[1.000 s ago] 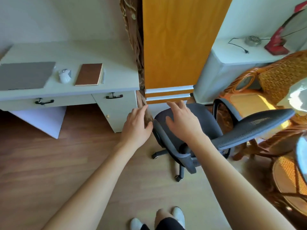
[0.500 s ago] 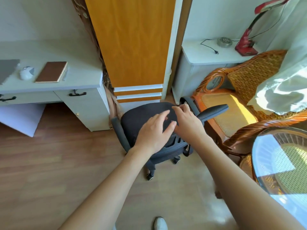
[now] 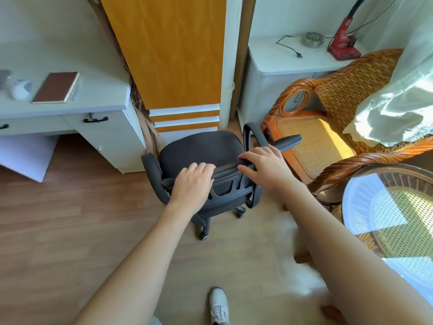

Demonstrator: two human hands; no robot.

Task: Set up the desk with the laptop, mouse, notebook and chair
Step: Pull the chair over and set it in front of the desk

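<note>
A black mesh office chair [image 3: 201, 148] on castors stands on the wooden floor, right of the white desk [image 3: 100, 102] and in front of an orange cabinet. My left hand [image 3: 193, 181] grips the top edge of its backrest. My right hand [image 3: 262, 166] rests on the same edge further right, fingers curled over it. On the desk lie a brown notebook [image 3: 57, 86] and a white mouse [image 3: 21, 89]. Only a grey corner of the laptop [image 3: 3, 75] shows at the left edge.
The orange cabinet [image 3: 168, 50] stands right behind the chair. A wicker armchair [image 3: 328, 127] and a glass-topped wicker table [image 3: 393, 212] crowd the right side. A white side cabinet [image 3: 281, 66] carries a red lamp base. My white shoe [image 3: 219, 306] is below.
The chair has turned so its backrest faces me. Both hands went from hovering over the seat to closing on the backrest's top edge. The view shifted slightly right.
</note>
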